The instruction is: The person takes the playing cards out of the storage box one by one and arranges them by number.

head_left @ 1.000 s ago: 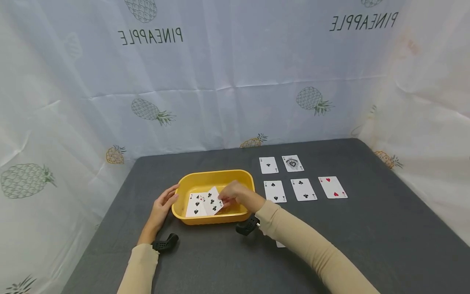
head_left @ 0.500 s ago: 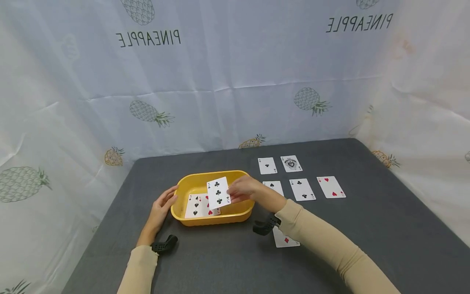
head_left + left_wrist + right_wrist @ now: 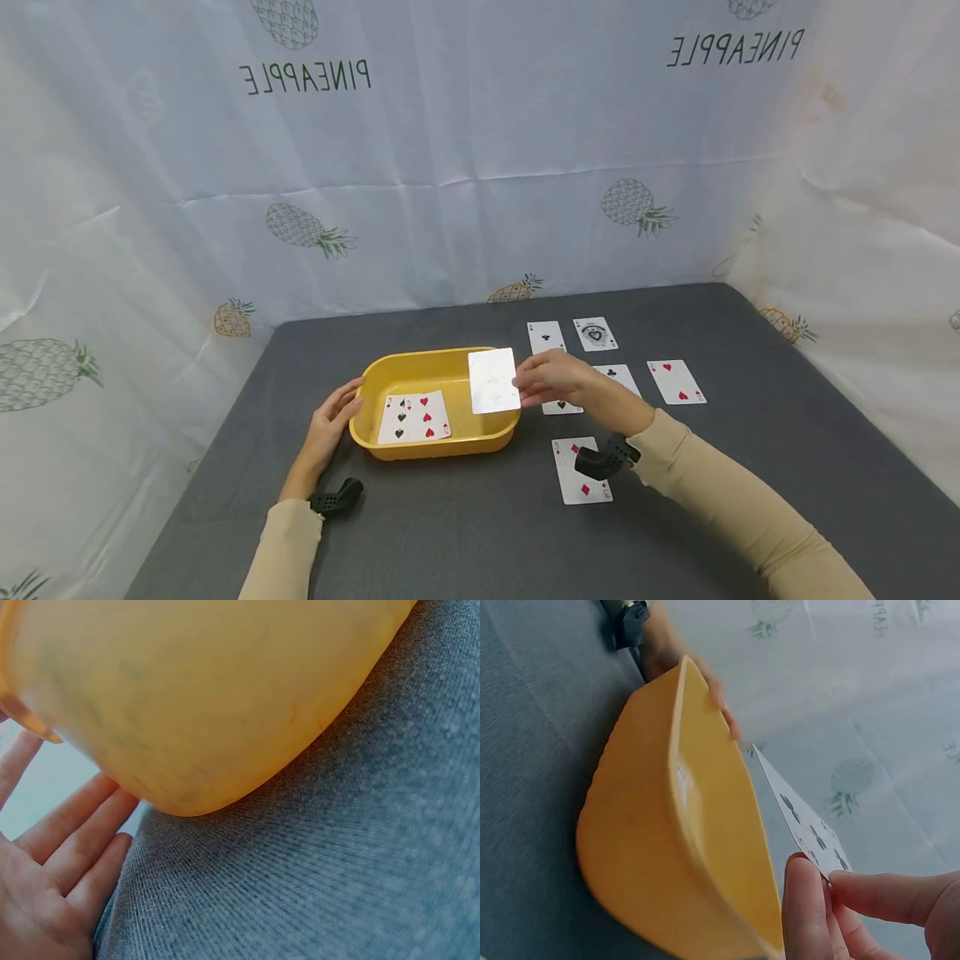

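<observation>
My right hand (image 3: 551,379) pinches a playing card (image 3: 492,382) by its right edge, between thumb and fingers, above the right end of a yellow plastic basin (image 3: 435,452). Glare washes out its face in the head view; black club pips show on the card (image 3: 810,825) in the right wrist view. Inside the basin lie a spades card (image 3: 393,421) and a three of hearts (image 3: 429,417), overlapping. My left hand (image 3: 327,425) rests against the basin's left end, fingertips at the rim. Mostly straight fingers (image 3: 90,832) touch its outer wall in the left wrist view.
Right of the basin, face-up cards lie in rows on the dark grey cloth: an ace of clubs (image 3: 545,335), an ornate ace (image 3: 596,334), a two of hearts (image 3: 677,382), and others partly behind my hand. Nearer lies a diamonds card (image 3: 581,483), partly hidden by my wrist camera.
My right hand has lifted the three of clubs off the other cards in the basin and carried it right, tilting it into glare. The diamonds card is now uncovered more. My left hand stays put.
</observation>
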A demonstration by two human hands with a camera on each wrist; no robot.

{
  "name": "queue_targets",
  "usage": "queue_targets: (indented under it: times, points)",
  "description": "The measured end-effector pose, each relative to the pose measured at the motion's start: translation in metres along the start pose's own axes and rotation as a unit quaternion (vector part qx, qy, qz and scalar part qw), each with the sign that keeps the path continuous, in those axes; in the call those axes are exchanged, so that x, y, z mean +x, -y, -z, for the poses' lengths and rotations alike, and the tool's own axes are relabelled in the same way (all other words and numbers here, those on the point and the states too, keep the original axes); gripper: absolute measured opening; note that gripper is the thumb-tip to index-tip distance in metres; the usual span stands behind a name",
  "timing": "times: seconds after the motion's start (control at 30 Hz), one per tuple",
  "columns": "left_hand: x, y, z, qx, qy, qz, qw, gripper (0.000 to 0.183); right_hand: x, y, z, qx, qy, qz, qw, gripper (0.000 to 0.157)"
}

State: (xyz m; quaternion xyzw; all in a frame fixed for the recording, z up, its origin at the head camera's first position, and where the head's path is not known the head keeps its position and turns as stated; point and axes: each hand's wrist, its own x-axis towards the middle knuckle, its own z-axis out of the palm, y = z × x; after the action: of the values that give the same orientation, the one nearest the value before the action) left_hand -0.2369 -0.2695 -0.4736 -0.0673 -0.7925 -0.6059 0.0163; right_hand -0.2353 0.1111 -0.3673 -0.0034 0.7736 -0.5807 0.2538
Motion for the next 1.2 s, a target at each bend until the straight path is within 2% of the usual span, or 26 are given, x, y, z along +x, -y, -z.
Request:
queue_targets:
  times: [0.2, 0.43, 0.6, 0.83, 1.2]
  points:
    - [-0.001, -0.001, 0.000, 0.001, 0.001, 0.004, 1.0000, 0.050, -0.013, -0.020, 0.022, 0.034, -0.005, -0.017, 0.999, 0.013]
    - [-0.002, -0.003, 0.003, 0.001, -0.003, 0.004, 1.0000, 0.050, -0.033, -0.042, 0.039, 0.023, 0.015, -0.008, 1.000, 0.005]
    - [-0.001, -0.002, 0.002, 0.003, 0.001, 0.002, 1.0000, 0.049, -0.045, -0.059, 0.053, 0.014, 0.021, -0.004, 1.000, 0.005]
    - [-0.001, -0.001, 0.001, 0.006, 0.000, 0.008, 0.9999, 0.049, -0.057, -0.081, 0.071, 0.003, 0.007, -0.017, 1.000, 0.006]
    - [0.000, -0.001, 0.000, 0.006, 0.001, 0.011, 0.9999, 0.051, -0.075, -0.116, 0.102, -0.023, 0.025, -0.023, 0.999, 0.006]
